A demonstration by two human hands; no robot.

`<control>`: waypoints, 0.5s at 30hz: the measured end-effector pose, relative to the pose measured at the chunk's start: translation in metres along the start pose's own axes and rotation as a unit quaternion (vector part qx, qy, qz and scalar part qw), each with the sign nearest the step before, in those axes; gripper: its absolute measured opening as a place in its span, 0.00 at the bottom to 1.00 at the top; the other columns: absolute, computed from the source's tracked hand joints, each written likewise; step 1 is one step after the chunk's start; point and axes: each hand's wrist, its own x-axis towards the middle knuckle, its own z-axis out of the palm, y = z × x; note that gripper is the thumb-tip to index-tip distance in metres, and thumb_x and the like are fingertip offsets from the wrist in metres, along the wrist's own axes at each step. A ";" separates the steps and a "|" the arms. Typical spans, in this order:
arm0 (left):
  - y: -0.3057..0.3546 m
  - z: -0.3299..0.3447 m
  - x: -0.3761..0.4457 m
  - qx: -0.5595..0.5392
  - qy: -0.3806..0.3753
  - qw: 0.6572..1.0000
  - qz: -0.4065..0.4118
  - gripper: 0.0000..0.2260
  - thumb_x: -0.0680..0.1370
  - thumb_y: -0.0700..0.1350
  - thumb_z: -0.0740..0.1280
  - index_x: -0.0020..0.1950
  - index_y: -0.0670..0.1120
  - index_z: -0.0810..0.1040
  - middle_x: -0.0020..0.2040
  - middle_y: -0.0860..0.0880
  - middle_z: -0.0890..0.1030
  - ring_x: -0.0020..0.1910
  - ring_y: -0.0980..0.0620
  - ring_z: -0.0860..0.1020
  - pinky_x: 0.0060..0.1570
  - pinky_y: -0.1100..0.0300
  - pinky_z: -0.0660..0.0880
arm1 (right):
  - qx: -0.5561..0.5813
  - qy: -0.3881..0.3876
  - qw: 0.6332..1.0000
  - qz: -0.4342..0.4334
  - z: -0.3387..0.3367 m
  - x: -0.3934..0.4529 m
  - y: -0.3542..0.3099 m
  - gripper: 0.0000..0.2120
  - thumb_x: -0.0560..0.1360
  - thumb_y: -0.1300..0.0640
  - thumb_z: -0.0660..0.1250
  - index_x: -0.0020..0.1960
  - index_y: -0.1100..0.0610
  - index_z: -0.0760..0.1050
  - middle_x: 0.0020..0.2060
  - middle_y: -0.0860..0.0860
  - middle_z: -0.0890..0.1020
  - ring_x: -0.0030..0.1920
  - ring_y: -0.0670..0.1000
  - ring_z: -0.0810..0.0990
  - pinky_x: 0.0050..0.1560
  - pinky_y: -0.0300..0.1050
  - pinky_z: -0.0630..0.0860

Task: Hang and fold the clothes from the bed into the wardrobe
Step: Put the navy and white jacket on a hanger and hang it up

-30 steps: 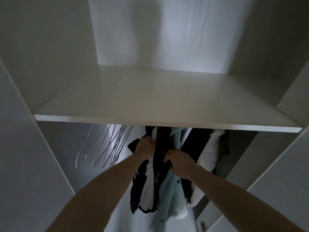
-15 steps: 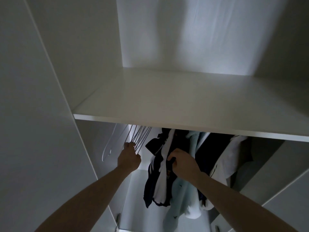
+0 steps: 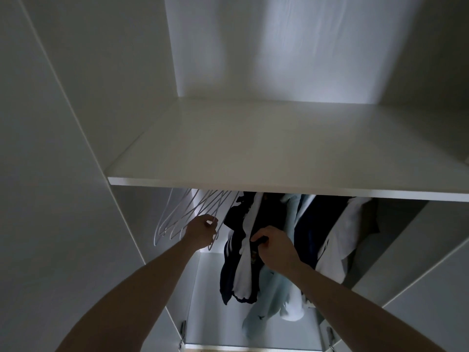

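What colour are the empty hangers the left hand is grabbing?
White. The empty hangers show as thin pale loops in the head view, left of the clothes.

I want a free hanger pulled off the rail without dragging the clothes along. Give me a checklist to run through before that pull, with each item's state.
1. Left hand on the empty hangers: ok, its fingers curl round the wires.
2. Only one hanger gripped: cannot tell, the wires bunch together at the fingers.
3. Right hand steadies the hung clothes: ok, it grips the dark garment.
4. Gap between hangers and clothes: not ok, the nearest hanger lies right against the dark garment's edge.
5. Hooks free on the rail: cannot tell, the shelf hides rail and hooks.
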 end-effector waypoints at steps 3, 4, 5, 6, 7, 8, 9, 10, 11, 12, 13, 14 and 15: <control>0.007 0.002 -0.006 -0.053 0.015 0.998 0.013 0.04 0.81 0.44 0.70 0.49 0.45 0.83 0.31 0.47 0.83 0.21 0.53 0.77 0.30 0.56 0.79 | 0.022 0.003 0.999 0.023 -0.004 -0.003 0.005 0.18 0.74 0.69 0.61 0.48 0.49 0.84 0.51 0.47 0.81 0.41 0.47 0.82 0.39 0.34 0.77; 0.008 0.002 -0.009 -0.054 0.017 0.998 0.018 0.04 0.81 0.44 0.70 0.50 0.45 0.83 0.32 0.47 0.83 0.22 0.52 0.78 0.28 0.57 0.78 | 0.030 0.004 0.999 0.027 -0.005 -0.003 0.006 0.19 0.73 0.69 0.61 0.47 0.48 0.83 0.51 0.47 0.81 0.41 0.48 0.82 0.40 0.36 0.78; 0.010 0.001 -0.013 -0.060 0.018 0.998 0.021 0.04 0.81 0.44 0.70 0.50 0.44 0.83 0.34 0.46 0.83 0.22 0.52 0.79 0.27 0.59 0.77 | 0.034 0.005 0.999 0.029 -0.006 -0.004 0.008 0.19 0.73 0.69 0.61 0.46 0.47 0.83 0.50 0.46 0.82 0.41 0.48 0.83 0.42 0.39 0.80; 0.013 0.000 -0.017 -0.072 0.019 0.997 0.023 0.05 0.82 0.43 0.69 0.51 0.43 0.82 0.35 0.44 0.83 0.22 0.51 0.79 0.25 0.60 0.76 | 0.036 0.005 0.999 0.030 -0.007 -0.005 0.010 0.20 0.73 0.69 0.62 0.45 0.46 0.83 0.50 0.46 0.82 0.41 0.48 0.83 0.43 0.41 0.81; 0.017 0.000 -0.022 -0.086 0.022 0.996 0.026 0.05 0.82 0.43 0.69 0.51 0.42 0.82 0.36 0.43 0.83 0.22 0.51 0.79 0.25 0.60 0.76 | 0.038 0.005 0.999 0.031 -0.007 -0.006 0.012 0.20 0.73 0.69 0.62 0.44 0.45 0.83 0.50 0.46 0.82 0.41 0.48 0.83 0.44 0.43 0.82; 0.021 -0.002 -0.027 -0.099 0.026 0.994 0.030 0.05 0.82 0.43 0.69 0.50 0.41 0.82 0.37 0.42 0.83 0.22 0.50 0.78 0.24 0.60 0.76 | 0.040 0.006 0.999 0.030 -0.007 -0.008 0.013 0.20 0.72 0.69 0.63 0.43 0.44 0.83 0.50 0.45 0.82 0.42 0.47 0.83 0.46 0.45 0.82; 0.024 -0.003 -0.032 -0.106 0.029 0.993 0.033 0.06 0.82 0.43 0.69 0.50 0.41 0.82 0.37 0.41 0.83 0.22 0.49 0.79 0.25 0.60 0.76 | 0.043 0.007 0.999 0.031 -0.007 -0.010 0.015 0.20 0.72 0.69 0.63 0.43 0.43 0.82 0.50 0.46 0.83 0.43 0.47 0.83 0.47 0.45 0.82; 0.026 -0.003 -0.036 -0.107 0.031 0.993 0.035 0.06 0.82 0.43 0.69 0.50 0.41 0.82 0.38 0.41 0.83 0.23 0.49 0.79 0.25 0.59 0.77 | 0.046 0.007 0.998 0.032 -0.006 -0.012 0.016 0.21 0.72 0.69 0.64 0.43 0.43 0.82 0.50 0.46 0.83 0.43 0.47 0.83 0.47 0.44 0.82; 0.026 -0.004 -0.042 -0.102 0.031 0.994 0.037 0.06 0.82 0.43 0.69 0.50 0.41 0.82 0.38 0.40 0.83 0.23 0.49 0.79 0.25 0.59 0.77 | 0.049 0.004 0.998 0.034 -0.006 -0.014 0.016 0.20 0.73 0.69 0.64 0.43 0.43 0.82 0.50 0.47 0.83 0.43 0.47 0.83 0.47 0.42 0.82; 0.025 -0.003 -0.048 -0.096 0.030 0.994 0.040 0.06 0.82 0.43 0.69 0.50 0.41 0.82 0.38 0.41 0.84 0.24 0.48 0.80 0.25 0.57 0.78 | 0.052 0.000 0.998 0.038 -0.006 -0.016 0.017 0.19 0.73 0.69 0.64 0.44 0.44 0.83 0.49 0.47 0.83 0.42 0.47 0.83 0.46 0.41 0.81; 0.022 -0.002 -0.056 -0.090 0.029 0.995 0.041 0.06 0.81 0.44 0.70 0.49 0.43 0.83 0.38 0.42 0.84 0.24 0.47 0.80 0.26 0.55 0.79 | 0.053 -0.005 0.998 0.039 -0.006 -0.017 0.017 0.19 0.73 0.68 0.64 0.44 0.45 0.83 0.49 0.47 0.83 0.42 0.47 0.83 0.45 0.40 0.81; 0.019 0.000 -0.065 -0.087 0.030 0.995 0.039 0.06 0.81 0.45 0.70 0.49 0.44 0.83 0.37 0.44 0.84 0.25 0.47 0.80 0.26 0.54 0.79 | 0.055 -0.011 0.998 0.038 -0.006 -0.020 0.018 0.19 0.73 0.68 0.64 0.44 0.45 0.82 0.49 0.47 0.83 0.42 0.46 0.82 0.45 0.39 0.80; 0.015 0.001 -0.075 -0.086 0.031 0.995 0.034 0.06 0.81 0.46 0.70 0.48 0.45 0.83 0.37 0.44 0.84 0.25 0.47 0.80 0.26 0.54 0.79 | 0.060 -0.016 0.997 0.039 -0.006 -0.022 0.018 0.19 0.73 0.68 0.64 0.44 0.44 0.82 0.47 0.46 0.83 0.41 0.45 0.81 0.45 0.38 0.79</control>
